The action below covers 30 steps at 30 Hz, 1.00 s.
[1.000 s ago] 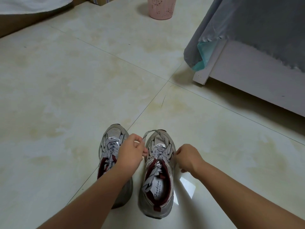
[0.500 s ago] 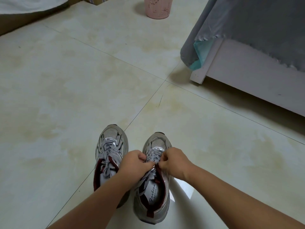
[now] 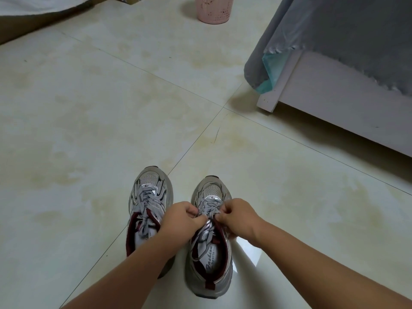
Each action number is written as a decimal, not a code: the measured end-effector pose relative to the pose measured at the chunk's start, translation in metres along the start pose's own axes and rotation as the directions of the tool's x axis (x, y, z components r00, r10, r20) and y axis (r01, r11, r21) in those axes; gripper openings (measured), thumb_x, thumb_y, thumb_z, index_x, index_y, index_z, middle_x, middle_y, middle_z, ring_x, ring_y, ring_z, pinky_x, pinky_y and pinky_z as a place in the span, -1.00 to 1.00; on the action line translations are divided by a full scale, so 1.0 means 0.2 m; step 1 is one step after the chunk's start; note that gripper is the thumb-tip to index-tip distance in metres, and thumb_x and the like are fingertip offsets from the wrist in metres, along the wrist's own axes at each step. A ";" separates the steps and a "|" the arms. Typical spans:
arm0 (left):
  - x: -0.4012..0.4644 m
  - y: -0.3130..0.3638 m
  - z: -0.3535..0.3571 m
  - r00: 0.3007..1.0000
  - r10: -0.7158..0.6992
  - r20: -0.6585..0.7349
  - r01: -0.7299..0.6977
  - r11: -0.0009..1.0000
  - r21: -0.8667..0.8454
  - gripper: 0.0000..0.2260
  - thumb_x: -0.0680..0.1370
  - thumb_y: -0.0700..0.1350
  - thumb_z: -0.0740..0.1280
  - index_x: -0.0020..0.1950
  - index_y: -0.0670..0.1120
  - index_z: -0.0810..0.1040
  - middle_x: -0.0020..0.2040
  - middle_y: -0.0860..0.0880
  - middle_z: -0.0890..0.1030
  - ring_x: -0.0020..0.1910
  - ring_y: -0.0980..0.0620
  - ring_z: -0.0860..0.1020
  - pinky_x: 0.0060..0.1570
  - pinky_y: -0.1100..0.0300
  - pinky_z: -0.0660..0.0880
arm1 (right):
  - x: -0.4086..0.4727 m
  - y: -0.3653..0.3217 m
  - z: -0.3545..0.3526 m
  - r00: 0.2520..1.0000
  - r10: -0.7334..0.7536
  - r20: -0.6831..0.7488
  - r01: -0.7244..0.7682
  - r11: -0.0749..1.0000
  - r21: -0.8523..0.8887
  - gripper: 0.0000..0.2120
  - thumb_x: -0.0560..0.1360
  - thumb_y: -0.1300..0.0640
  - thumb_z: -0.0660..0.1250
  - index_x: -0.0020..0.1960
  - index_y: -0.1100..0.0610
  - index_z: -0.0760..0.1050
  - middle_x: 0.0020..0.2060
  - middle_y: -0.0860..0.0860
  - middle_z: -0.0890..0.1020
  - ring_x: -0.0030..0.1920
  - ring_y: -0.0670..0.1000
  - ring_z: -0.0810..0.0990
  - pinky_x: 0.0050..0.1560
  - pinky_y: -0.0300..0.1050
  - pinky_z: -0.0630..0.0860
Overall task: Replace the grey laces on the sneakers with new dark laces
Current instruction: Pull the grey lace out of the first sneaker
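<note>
Left hand (image 3: 181, 216) and right hand (image 3: 236, 214) meet over the midfoot of the right-hand sneaker (image 3: 209, 237); on each, fingers and thumb are curled into a pinch on the grey lace (image 3: 206, 210) where it crosses the eyelets. Which strand each holds cannot be told. The tongue and insole lie exposed nearer the heel, and loose lace trails toward the collar. Judgement: unlacing is in hand — the grey lace is being worked loose from the upper rows.

The left-hand sneaker (image 3: 148, 210) stands just beside it, toe pointing away, its grey lace (image 3: 146, 197) untied but threaded, ends dropped into the collar. Both rest on the tiled floor (image 3: 111, 130).

No dark laces are in view. The next move likely calls for drawing each crossing out row by row toward the toe, steadying the shoe so it does not tip.

Farther off: a pink bin (image 3: 215, 10), and at far right a bed frame (image 3: 334, 103) under a grey cover (image 3: 345, 36).
</note>
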State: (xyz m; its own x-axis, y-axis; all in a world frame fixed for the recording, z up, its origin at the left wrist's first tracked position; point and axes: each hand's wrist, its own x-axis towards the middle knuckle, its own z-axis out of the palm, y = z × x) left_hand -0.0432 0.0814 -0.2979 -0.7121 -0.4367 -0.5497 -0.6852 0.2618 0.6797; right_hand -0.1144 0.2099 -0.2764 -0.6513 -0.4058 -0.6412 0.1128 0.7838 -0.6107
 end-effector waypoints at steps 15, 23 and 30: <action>-0.01 -0.01 -0.01 0.999 0.008 0.043 -0.004 0.995 -0.102 -0.86 0.42 -0.15 0.45 -0.07 -0.11 0.56 -0.10 -0.08 0.62 -0.07 -0.01 0.59 0.03 0.16 0.51 | 0.02 -0.02 -0.05 1.000 -0.022 -0.020 0.016 0.969 -0.248 -0.70 0.53 0.22 0.20 -0.37 0.11 0.29 -0.34 0.08 0.46 -0.26 0.09 0.41 -0.25 -0.14 0.30; -0.02 -0.01 -0.01 0.999 0.012 0.043 -0.005 0.989 -0.148 -0.91 0.43 -0.18 0.44 -0.14 -0.06 0.56 -0.12 -0.09 0.64 -0.11 -0.02 0.61 0.01 0.11 0.55 | -0.02 -0.01 -0.02 0.998 0.058 -0.002 -0.058 0.994 -0.092 -0.73 0.54 -0.03 0.24 -0.23 0.13 0.43 -0.24 0.09 0.55 -0.21 0.10 0.52 -0.14 -0.05 0.47; -0.03 -0.03 -0.02 0.999 0.020 0.040 -0.013 0.985 -0.174 -0.95 0.44 -0.19 0.42 -0.17 -0.08 0.57 -0.15 -0.04 0.64 -0.16 0.05 0.58 -0.17 0.27 0.48 | 0.05 0.03 -0.14 0.931 -0.061 -0.360 -0.036 0.965 -0.258 -0.87 0.55 0.10 0.23 -0.10 0.15 0.44 -0.07 0.14 0.57 -0.09 0.15 0.51 -0.16 -0.14 0.34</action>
State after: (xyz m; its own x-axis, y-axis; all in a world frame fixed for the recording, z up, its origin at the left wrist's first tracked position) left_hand -0.0344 0.0782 -0.2961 -0.7311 -0.3968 -0.5550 -0.6391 0.1133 0.7608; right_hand -0.1414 0.2227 -0.2740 -0.8831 -0.2567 -0.3927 -0.0612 0.8929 -0.4462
